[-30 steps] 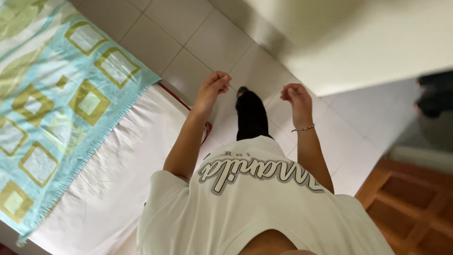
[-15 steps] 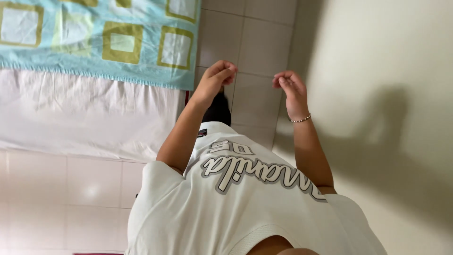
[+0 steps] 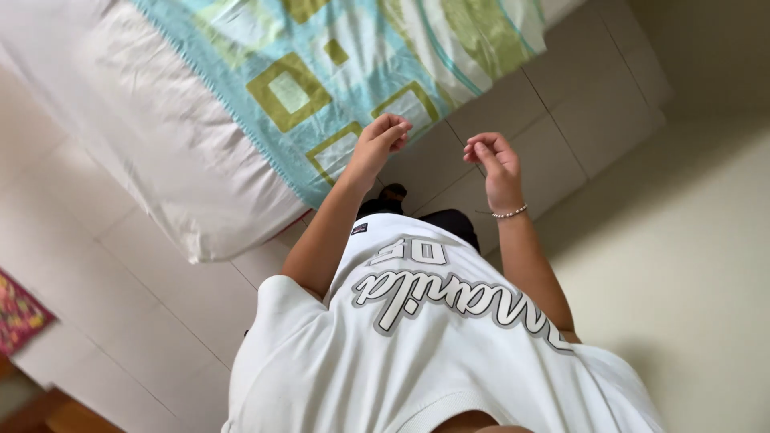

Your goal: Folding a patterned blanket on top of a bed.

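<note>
My left hand (image 3: 378, 145) is raised in front of my chest with its fingers curled in, holding nothing, just over the edge of the bed cover. My right hand (image 3: 493, 160) hangs a short way to its right with fingers loosely curled and empty; a thin bead bracelet (image 3: 510, 212) sits on its wrist. Both hands are apart from each other and touch nothing. Below them I see my white printed shirt (image 3: 425, 337) and dark trousers (image 3: 449, 220).
A bed with a white sheet (image 3: 160, 152) and a turquoise cover with green squares (image 3: 337, 64) runs across the upper left. Pale floor tiles (image 3: 553, 136) lie beyond it. A cream wall (image 3: 690, 265) stands at the right. A red patterned mat (image 3: 16, 313) shows at far left.
The view has swung round, so the bed now slants across the upper left and the wall sits lower right. Both hands keep the same raised, curled pose in front of me.
</note>
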